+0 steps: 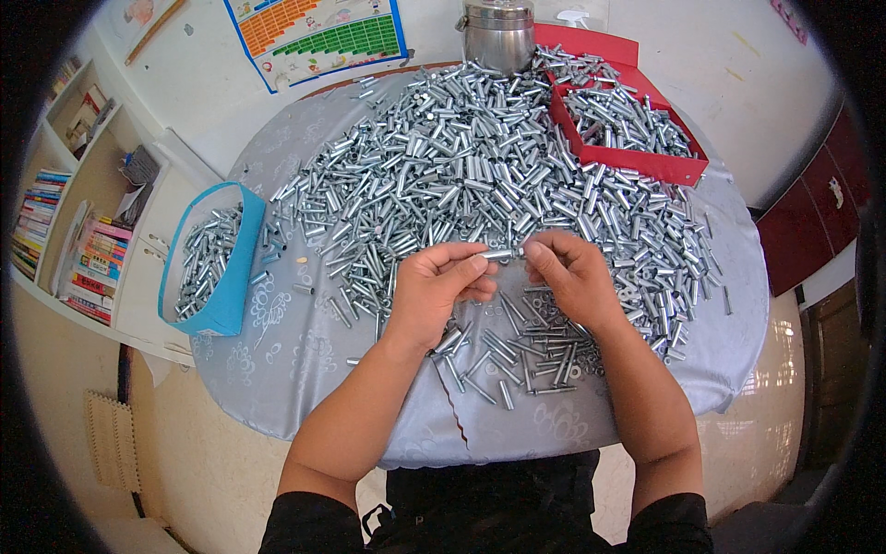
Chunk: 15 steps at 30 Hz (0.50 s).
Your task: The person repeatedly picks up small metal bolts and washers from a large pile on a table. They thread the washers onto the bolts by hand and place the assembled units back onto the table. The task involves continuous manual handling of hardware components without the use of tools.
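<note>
Between the thumb and fingers of my left hand [432, 288] is a silver expansion bolt [500, 254], held level above the table. My right hand [580, 279] is closed in a pinch at the bolt's right end; any small part under those fingertips is too small to make out. Just beyond both hands spreads a large heap of metal sleeves and bolts [461, 175]. Below them lie loose bolts [552, 354] with thin shanks, and several washers and nuts [583, 362] sit partly behind my right forearm.
A blue bin [245, 268] of metal pieces stands at the left edge of the round, cloth-covered table [305, 388]. At the back right is a red box [637, 166] full of bolts, beside a steel pot [498, 42]. A bookshelf [111, 166] stands at the left.
</note>
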Motion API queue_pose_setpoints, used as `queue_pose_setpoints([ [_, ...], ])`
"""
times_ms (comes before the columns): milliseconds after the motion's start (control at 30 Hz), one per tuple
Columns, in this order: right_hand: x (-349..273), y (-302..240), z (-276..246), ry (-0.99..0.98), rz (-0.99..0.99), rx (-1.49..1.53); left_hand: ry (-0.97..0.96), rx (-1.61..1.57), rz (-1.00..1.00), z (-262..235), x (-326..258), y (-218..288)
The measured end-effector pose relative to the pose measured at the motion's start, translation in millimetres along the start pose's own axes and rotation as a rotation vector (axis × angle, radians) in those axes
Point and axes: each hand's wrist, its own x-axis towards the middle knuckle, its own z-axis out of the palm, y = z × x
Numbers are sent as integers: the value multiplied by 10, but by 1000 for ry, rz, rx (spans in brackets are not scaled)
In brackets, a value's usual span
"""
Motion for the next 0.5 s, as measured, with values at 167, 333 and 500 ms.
queue_pose_setpoints([
  [167, -10, -3, 42, 47, -115, -12, -3, 5, -8, -3, 12, -11],
  [333, -9, -39, 56, 3, -61, 42, 8, -1, -8, -6, 5, -11],
  [500, -17, 12, 33, 14, -102, -69, 1, -4, -7, -2, 7, -7],
])
